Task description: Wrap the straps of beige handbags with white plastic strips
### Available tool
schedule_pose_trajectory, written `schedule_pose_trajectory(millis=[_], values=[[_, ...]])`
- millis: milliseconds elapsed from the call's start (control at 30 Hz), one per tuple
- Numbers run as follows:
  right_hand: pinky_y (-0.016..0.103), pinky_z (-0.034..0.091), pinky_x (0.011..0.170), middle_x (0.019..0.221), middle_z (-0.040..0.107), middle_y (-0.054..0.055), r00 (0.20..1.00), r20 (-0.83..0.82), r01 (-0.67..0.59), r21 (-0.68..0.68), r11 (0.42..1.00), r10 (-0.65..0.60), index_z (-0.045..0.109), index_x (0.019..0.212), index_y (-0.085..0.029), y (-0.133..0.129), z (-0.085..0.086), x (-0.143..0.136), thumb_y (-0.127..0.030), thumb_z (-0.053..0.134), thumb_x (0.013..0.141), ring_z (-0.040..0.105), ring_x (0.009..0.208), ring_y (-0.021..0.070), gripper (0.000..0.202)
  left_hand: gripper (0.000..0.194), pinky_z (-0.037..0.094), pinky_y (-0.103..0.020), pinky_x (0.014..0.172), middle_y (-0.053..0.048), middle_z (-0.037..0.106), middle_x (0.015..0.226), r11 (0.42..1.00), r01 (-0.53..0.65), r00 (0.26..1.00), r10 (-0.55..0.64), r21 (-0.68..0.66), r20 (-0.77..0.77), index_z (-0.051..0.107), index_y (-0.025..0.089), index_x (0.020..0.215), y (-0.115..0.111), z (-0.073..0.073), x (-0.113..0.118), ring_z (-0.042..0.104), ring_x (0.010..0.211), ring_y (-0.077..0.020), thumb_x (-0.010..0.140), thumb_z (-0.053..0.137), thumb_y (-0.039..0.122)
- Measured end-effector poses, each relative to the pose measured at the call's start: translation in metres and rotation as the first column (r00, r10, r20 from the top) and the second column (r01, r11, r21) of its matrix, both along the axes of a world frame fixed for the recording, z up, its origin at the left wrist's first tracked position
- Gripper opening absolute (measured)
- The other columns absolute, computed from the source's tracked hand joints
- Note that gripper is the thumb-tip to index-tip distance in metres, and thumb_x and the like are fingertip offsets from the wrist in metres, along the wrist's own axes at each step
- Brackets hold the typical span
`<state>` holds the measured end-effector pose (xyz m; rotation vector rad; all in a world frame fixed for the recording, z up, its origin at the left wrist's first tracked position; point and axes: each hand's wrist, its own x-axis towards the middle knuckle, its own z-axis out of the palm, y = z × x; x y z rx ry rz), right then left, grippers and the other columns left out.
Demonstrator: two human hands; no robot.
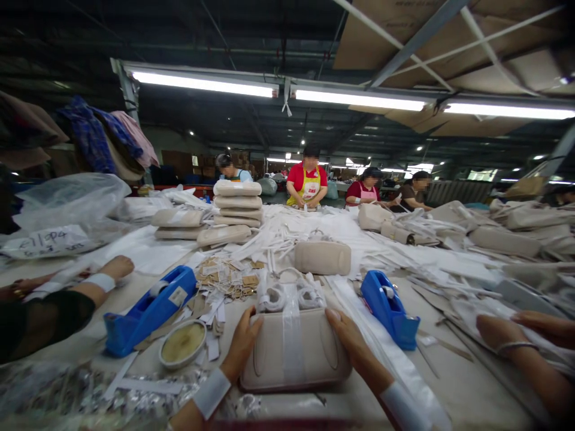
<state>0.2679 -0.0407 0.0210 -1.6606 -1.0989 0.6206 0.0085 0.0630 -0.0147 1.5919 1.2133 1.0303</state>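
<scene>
A beige handbag (314,353) lies in front of me at the table's near edge, with a translucent white strip down its middle and wrapped white rolls at its top. My left hand (242,342) holds its left side, thumb on the upper corner. On the opposite side, my right hand (349,336) grips the upper right corner. Both wrists carry pale bands. Just beyond sits another beige bag (322,257). Blue tape dispensers stand to the left (150,308) and to the right (390,308).
A round tin (183,344) and a heap of tags (224,276) are left of centre. Stacked bags (237,203) stand farther back. Other people's hands reach in at left (117,268) and right (496,332). Several people work across the table, which bears many bags and white sheets.
</scene>
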Motion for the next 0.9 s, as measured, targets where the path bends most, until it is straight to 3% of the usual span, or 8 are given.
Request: schedule_pose_trajectory(millis=[267, 467, 533, 600, 667, 733, 800, 900], values=[[0.040, 0.044, 0.096, 0.107, 0.071, 0.009, 0.980, -0.185, -0.071, -0.017, 0.997, 0.066, 0.068, 0.105, -0.015, -0.028, 0.004, -0.018, -0.059, 0.047, 0.085, 0.060, 0.106, 0.0306, 0.053, 0.077, 0.025, -0.037, 0.117, -0.019, 0.039, 0.150, 0.981, 0.060, 0.996, -0.047, -0.184, 0.073, 0.039, 0.006, 0.139, -0.030, 0.029, -0.016, 0.035, 0.140, -0.0281, 0.077, 0.055, 0.048], [0.039, 0.033, 0.110, 0.132, 0.060, 0.011, 0.974, -0.228, -0.018, -0.105, 0.994, -0.007, 0.061, 0.122, -0.014, -0.066, -0.001, -0.028, -0.061, 0.055, 0.078, 0.050, 0.125, 0.0320, 0.065, 0.081, 0.032, -0.043, 0.114, -0.019, 0.049, 0.141, 0.977, 0.052, 0.999, -0.054, -0.209, -0.004, 0.031, 0.009, 0.146, -0.057, 0.011, -0.046, 0.045, 0.133, -0.0307, 0.079, 0.054, 0.048], [0.041, 0.028, 0.114, 0.137, 0.056, 0.013, 0.970, -0.240, 0.002, -0.158, 0.987, -0.040, 0.058, 0.127, -0.012, -0.076, -0.004, -0.028, -0.061, 0.057, 0.075, 0.045, 0.131, 0.0325, 0.071, 0.083, 0.033, -0.049, 0.112, -0.023, 0.047, 0.140, 0.992, 0.031, 0.993, -0.044, -0.125, -0.107, 0.025, 0.004, 0.147, -0.056, 0.013, -0.049, 0.047, 0.131, -0.0332, 0.080, 0.052, 0.045], [0.042, 0.031, 0.112, 0.135, 0.057, 0.013, 0.963, -0.268, -0.035, -0.132, 0.991, -0.001, 0.056, 0.129, -0.014, -0.085, -0.007, -0.025, -0.058, 0.059, 0.074, 0.048, 0.129, 0.0324, 0.071, 0.079, 0.027, -0.054, 0.115, -0.024, 0.040, 0.145, 0.994, 0.058, 0.963, -0.030, 0.097, -0.269, 0.029, 0.004, 0.146, -0.052, 0.028, -0.042, 0.038, 0.136, -0.0350, 0.079, 0.053, 0.038], [0.042, 0.038, 0.107, 0.129, 0.061, 0.012, 0.945, -0.321, -0.098, -0.093, 0.991, 0.063, 0.057, 0.128, -0.016, -0.092, -0.012, -0.021, -0.053, 0.064, 0.071, 0.054, 0.121, 0.0323, 0.068, 0.063, 0.021, -0.055, 0.118, -0.018, 0.038, 0.148, 0.912, 0.214, 0.908, -0.054, 0.349, -0.415, 0.044, 0.011, 0.140, -0.047, 0.053, -0.021, 0.030, 0.141, -0.0335, 0.080, 0.053, 0.028], [0.042, 0.046, 0.098, 0.124, 0.064, 0.012, 0.912, -0.399, -0.148, -0.102, 0.984, 0.096, 0.056, 0.129, -0.017, -0.097, -0.019, -0.018, -0.051, 0.069, 0.067, 0.060, 0.112, 0.0322, 0.072, 0.049, 0.028, -0.052, 0.116, -0.013, 0.046, 0.144, 0.781, 0.437, 0.843, -0.182, 0.446, -0.506, 0.052, 0.019, 0.134, -0.042, 0.080, 0.012, 0.037, 0.137, -0.0279, 0.086, 0.045, 0.019], [0.041, 0.049, 0.090, 0.119, 0.064, 0.015, 0.882, -0.467, -0.143, -0.143, 0.979, 0.060, 0.051, 0.134, -0.015, -0.100, -0.025, -0.015, -0.051, 0.071, 0.061, 0.063, 0.102, 0.0318, 0.084, 0.045, 0.032, -0.050, 0.115, -0.012, 0.049, 0.143, 0.638, 0.621, 0.751, -0.316, 0.456, -0.580, 0.054, 0.020, 0.132, -0.037, 0.101, 0.053, 0.040, 0.135, -0.0247, 0.090, 0.042, 0.015], [0.040, 0.048, 0.088, 0.109, 0.064, 0.015, 0.867, -0.494, -0.052, -0.222, 0.974, -0.067, 0.041, 0.141, -0.011, -0.102, -0.030, -0.012, -0.050, 0.073, 0.057, 0.064, 0.097, 0.0305, 0.098, 0.041, 0.028, -0.048, 0.117, -0.009, 0.055, 0.138, 0.417, 0.824, 0.554, -0.455, 0.383, -0.697, 0.055, 0.021, 0.131, -0.030, 0.113, 0.109, 0.044, 0.134, -0.0220, 0.093, 0.042, 0.014]])
